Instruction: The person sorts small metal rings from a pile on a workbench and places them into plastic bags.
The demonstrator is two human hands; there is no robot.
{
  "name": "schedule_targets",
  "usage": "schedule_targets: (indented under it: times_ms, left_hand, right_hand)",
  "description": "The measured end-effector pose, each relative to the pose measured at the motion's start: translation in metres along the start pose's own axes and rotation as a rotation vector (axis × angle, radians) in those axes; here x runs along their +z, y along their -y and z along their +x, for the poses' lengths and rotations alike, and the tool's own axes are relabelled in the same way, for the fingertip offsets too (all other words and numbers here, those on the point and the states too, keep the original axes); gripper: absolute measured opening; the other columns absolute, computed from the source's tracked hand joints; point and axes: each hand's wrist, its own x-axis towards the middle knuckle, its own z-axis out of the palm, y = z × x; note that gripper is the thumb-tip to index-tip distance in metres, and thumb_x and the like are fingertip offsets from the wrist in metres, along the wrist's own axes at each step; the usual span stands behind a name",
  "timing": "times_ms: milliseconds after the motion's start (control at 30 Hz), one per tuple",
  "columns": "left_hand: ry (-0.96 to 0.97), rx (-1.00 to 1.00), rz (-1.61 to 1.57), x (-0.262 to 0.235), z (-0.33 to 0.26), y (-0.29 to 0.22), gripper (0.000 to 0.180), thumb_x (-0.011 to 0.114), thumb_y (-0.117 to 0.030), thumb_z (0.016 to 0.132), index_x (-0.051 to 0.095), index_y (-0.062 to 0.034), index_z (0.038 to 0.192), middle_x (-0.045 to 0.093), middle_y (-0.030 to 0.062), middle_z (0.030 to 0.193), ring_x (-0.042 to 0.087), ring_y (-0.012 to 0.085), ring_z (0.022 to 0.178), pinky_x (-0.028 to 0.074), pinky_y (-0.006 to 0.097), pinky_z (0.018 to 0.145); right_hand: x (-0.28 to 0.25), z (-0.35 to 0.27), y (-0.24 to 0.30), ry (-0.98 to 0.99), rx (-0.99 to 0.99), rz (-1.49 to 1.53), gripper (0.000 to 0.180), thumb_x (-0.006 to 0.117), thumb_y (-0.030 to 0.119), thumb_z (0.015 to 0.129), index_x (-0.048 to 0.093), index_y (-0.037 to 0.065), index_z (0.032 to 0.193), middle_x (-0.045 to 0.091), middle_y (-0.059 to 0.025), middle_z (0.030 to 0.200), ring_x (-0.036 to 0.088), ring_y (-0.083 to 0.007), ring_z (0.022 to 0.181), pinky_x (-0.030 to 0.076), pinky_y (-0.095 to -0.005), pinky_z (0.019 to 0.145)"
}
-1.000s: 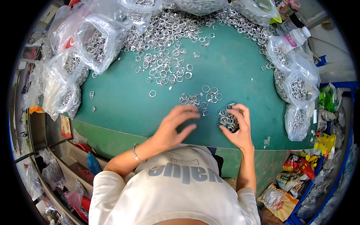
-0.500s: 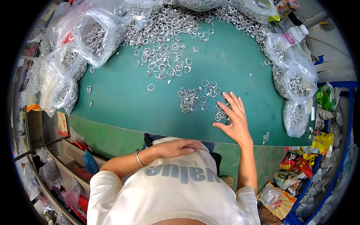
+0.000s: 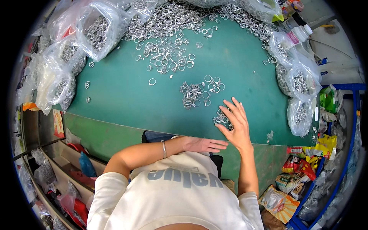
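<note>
- We work at a green table [image 3: 126, 96], and every place below is told from it.
- Our right hand [image 3: 235, 126] lies flat near the table's near edge, fingers spread, palm down on a small clump of rings [image 3: 221, 118]; it presses them and clasps nothing.
- Our left hand [image 3: 203, 145] sits off the table, just below its near edge and against our shirt, fingers straight and empty (a thin bracelet [image 3: 164, 148] is on the wrist).
- A second loose cluster [image 3: 199, 93] lies toward the table's middle, just beyond the clump.
- A big heap [image 3: 168, 27] spreads along the far edge, with a few strays [image 3: 152, 81] between.
- Clear bags [image 3: 92, 32] of rings line the table's left side, and more bags [image 3: 301, 82] line its right.
- To do this well, we judge it best to keep the palm low and flat so no ring escapes, draw the clump slowly toward the near edge, and hold the left hand cupped right under that edge.
</note>
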Motion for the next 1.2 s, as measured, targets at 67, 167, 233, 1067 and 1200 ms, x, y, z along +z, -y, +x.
schedule_targets:
  times_ms: [67,167,233,1067,1200]
  left_hand:
    - [0.045,0.052,-0.077,0.005,0.001,0.001,0.064,0.036,-0.05,0.096,0.032,-0.0039,0.14,0.032,0.0229,0.144,0.038,0.0341,0.131,0.028,0.045,0.111]
    - [0.105,0.076,-0.108,0.007,-0.001,0.003,0.061,0.039,-0.05,0.094,0.038,-0.0074,0.138,0.038,0.0199,0.142,0.038,0.0342,0.131,0.026,0.049,0.111]
    - [0.174,0.092,-0.137,0.005,-0.005,0.003,0.058,0.04,-0.05,0.094,0.043,-0.0097,0.135,0.043,0.0173,0.139,0.04,0.0329,0.13,0.027,0.051,0.11]
    - [-0.219,0.017,0.101,0.042,-0.046,0.009,0.04,0.049,-0.02,0.095,0.049,0.0095,0.122,0.048,0.0289,0.129,0.047,0.0385,0.123,0.037,0.048,0.107]
    - [-0.22,0.005,0.11,0.061,-0.05,0.01,0.037,0.052,-0.019,0.094,0.053,0.0078,0.119,0.055,0.0259,0.122,0.053,0.0355,0.117,0.04,0.047,0.105]
  right_hand:
    - [0.005,-0.007,-0.001,0.012,-0.016,0.018,0.042,0.074,0.017,0.071,0.064,0.008,0.111,0.053,-0.0099,0.129,0.04,-0.0334,0.13,0.031,-0.0518,0.107]
    - [0.008,-0.016,0.013,0.02,0.006,0.034,0.038,0.071,0.015,0.073,0.064,0.007,0.109,0.053,-0.0101,0.129,0.041,-0.0342,0.129,0.031,-0.0519,0.107]
    - [0.009,-0.023,0.022,0.032,-0.003,0.026,0.036,0.069,0.013,0.073,0.064,0.006,0.108,0.053,-0.0109,0.129,0.041,-0.0348,0.128,0.031,-0.0521,0.106]
    - [0.046,-0.076,0.054,-0.739,0.451,0.899,0.022,0.043,0.011,0.099,0.057,-0.004,0.104,0.063,-0.0128,0.091,0.06,-0.0199,0.086,0.047,-0.0339,0.084]
    - [0.043,-0.072,0.051,-0.738,0.483,0.757,0.021,0.045,0.011,0.098,0.06,-0.003,0.102,0.064,-0.01,0.089,0.059,-0.0162,0.085,0.046,-0.0303,0.083]
